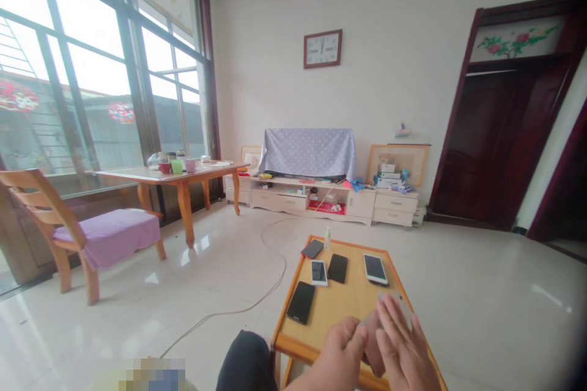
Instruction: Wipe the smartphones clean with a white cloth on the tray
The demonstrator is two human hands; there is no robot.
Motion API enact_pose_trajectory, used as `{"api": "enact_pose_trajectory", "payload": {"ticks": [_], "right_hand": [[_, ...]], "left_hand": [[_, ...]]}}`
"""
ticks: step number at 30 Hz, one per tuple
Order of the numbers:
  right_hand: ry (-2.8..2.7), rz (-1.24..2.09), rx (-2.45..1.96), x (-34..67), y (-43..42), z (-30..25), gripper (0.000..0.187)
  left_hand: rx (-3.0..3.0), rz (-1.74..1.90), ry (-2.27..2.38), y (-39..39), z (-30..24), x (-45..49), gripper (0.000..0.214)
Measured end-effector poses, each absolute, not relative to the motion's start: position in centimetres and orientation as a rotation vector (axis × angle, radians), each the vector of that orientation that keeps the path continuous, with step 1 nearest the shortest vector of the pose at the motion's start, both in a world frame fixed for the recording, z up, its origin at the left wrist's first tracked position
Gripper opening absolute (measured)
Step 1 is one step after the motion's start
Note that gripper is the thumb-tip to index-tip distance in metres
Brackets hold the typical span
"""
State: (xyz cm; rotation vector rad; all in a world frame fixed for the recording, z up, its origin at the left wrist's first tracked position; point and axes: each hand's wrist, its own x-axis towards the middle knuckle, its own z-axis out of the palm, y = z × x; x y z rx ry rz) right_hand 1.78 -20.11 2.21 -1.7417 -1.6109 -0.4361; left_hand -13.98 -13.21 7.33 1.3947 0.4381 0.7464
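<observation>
Over the near edge of a small wooden table [348,311], my left hand [337,351] grips a pinkish phone [373,342] between thumb and fingers. Flat across the phone's surface lies my right hand [403,342], fingers stretched out. A greyish, see-through edge [403,304] shows beyond its fingertips; what it belongs to is unclear. On the tabletop lie a large black phone [301,303], a white phone [319,272], a dark phone [338,269] and a red-edged phone [312,249]. Farther right is another white phone [376,269]. A small pump bottle [327,238] stands at the far edge.
A cable [238,308] trails over the tiled floor on the left. A chair [105,235] with a purple cover stands by a larger table [183,177] holding cups. Along the far wall runs a low cabinet [279,201]. My knee [245,360] is beside the small table.
</observation>
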Motion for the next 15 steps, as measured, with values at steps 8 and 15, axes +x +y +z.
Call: {"api": "enact_pose_trajectory", "payload": {"ticks": [8, 15], "right_hand": [[-1.52, -0.399, -1.827, 3.0, -20.4, 1.4, 0.058], [-1.646, -0.538, -1.667, -0.2, -19.3, -1.0, 0.061]], "left_hand": [[1.475, 0.733, 0.439, -13.4, 7.3, -14.7, 0.052], [1.292, 0.809, 0.502, -12.3, 6.5, -14.3, 0.052]]}}
